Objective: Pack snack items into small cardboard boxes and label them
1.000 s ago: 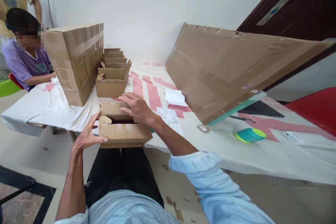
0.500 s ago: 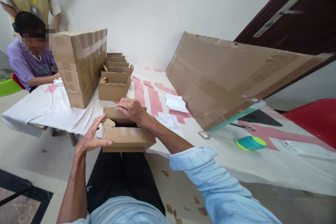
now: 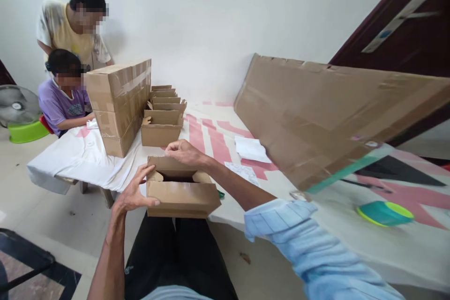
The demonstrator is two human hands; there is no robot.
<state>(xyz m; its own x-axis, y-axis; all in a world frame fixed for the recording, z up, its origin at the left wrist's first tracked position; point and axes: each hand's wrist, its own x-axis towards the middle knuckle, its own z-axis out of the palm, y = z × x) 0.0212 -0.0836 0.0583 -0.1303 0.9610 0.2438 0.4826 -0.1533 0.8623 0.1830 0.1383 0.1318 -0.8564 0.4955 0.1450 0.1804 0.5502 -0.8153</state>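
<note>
A small brown cardboard box (image 3: 183, 199) stands at the table's front edge, its top open and its inside dark. My left hand (image 3: 135, 191) grips the box's left end, thumb along the front wall and fingers at the back corner. Just above the box's back wall is my right hand (image 3: 186, 153), fingers pinched together. A small pale bit shows at its fingertips, too small to name. Behind the box stands a row of similar open boxes (image 3: 161, 136).
Taped cartons (image 3: 121, 103) are stacked at the left, with two people beyond them. A large cardboard sheet (image 3: 316, 117) leans at the right. White paper (image 3: 251, 149), a printed sheet (image 3: 242, 172) and a teal-and-yellow object (image 3: 385, 213) lie on the cloth-covered table (image 3: 281, 243).
The view has swung left and up, so things sit further right and lower. My right hand has lifted slightly off the box's back edge; my left keeps its grip.
</note>
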